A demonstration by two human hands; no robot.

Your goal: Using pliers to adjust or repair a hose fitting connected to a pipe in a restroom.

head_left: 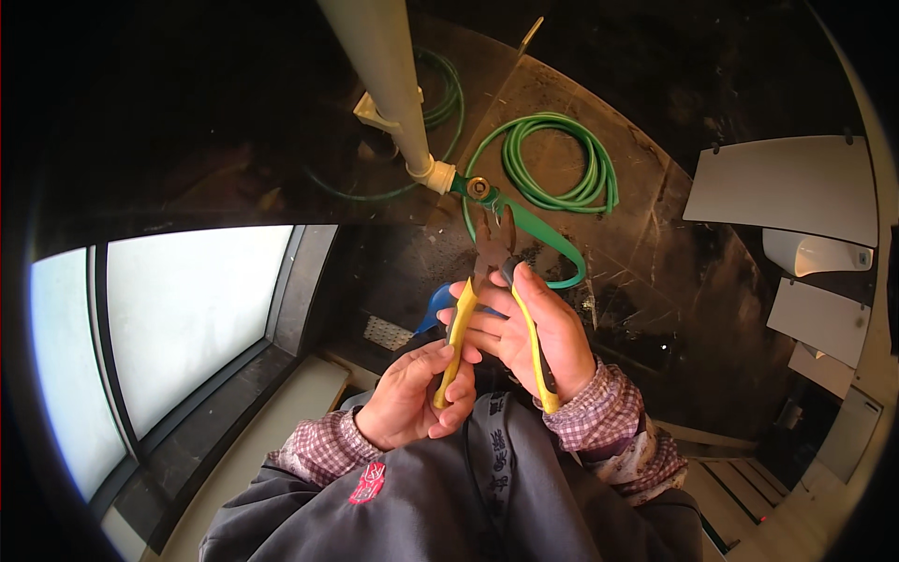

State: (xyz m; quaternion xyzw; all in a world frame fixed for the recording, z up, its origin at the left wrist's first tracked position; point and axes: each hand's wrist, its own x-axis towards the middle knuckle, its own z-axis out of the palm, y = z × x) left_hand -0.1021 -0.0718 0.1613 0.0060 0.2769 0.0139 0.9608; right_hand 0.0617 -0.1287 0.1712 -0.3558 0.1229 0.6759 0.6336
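Observation:
A pair of pliers [493,251] with yellow and black handles is in both my hands, its rusty-brown jaws spread and pointing away from me. Around the left handle, the fingers and thumb of my left hand [405,395] are closed. My right hand [554,330] holds the other handle against its palm, with its thumb along it and fingers reaching behind the pliers. Just beyond the jaws is a green fitting [459,184] with a round brass-coloured part [479,188]. I cannot tell whether the jaws touch it. A green hose [543,230] runs from the fitting.
A pale upright pipe [379,70] comes down to the fitting. Coiled green hose [599,178] lies on the dark, wet-looking floor. Frosted windows [192,323] are at left; pale partitions [782,187] and a white urinal [810,253] stand at right. Something blue [434,309] shows behind my hands.

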